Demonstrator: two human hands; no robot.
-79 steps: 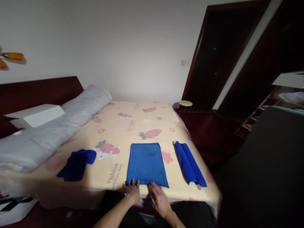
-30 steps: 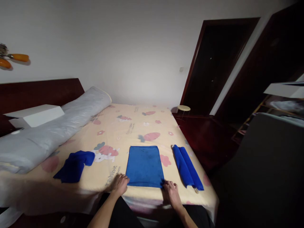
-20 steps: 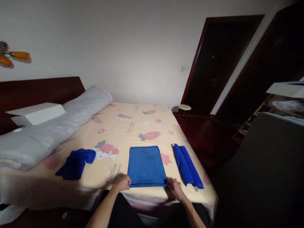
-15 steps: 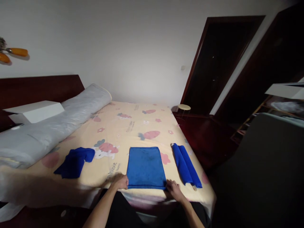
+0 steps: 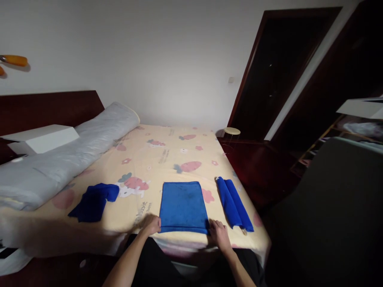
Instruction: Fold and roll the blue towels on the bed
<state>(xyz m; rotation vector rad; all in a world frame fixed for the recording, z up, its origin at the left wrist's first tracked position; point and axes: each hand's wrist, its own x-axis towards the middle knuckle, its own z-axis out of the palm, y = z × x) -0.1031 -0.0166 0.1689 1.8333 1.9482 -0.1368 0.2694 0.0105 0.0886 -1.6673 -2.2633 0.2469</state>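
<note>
A blue cloth lies flat on the patterned bed sheet, its near edge showing a narrow folded strip. My left hand is closed at the near left corner of this cloth, and my right hand pinches the near right corner. To the right lies a pair of rolled dark blue cloths, side by side. A crumpled dark blue cloth rests on the left part of the bed, away from my hands.
A long grey bedding roll lies along the headboard, with a white box on it. A round stool stands beyond the bed's right edge. A dark grey panel fills the right side.
The near edge of the flat blue cloth now shows a wider folded strip. Both hands remain at its near corners. The camera view has shifted slightly.
</note>
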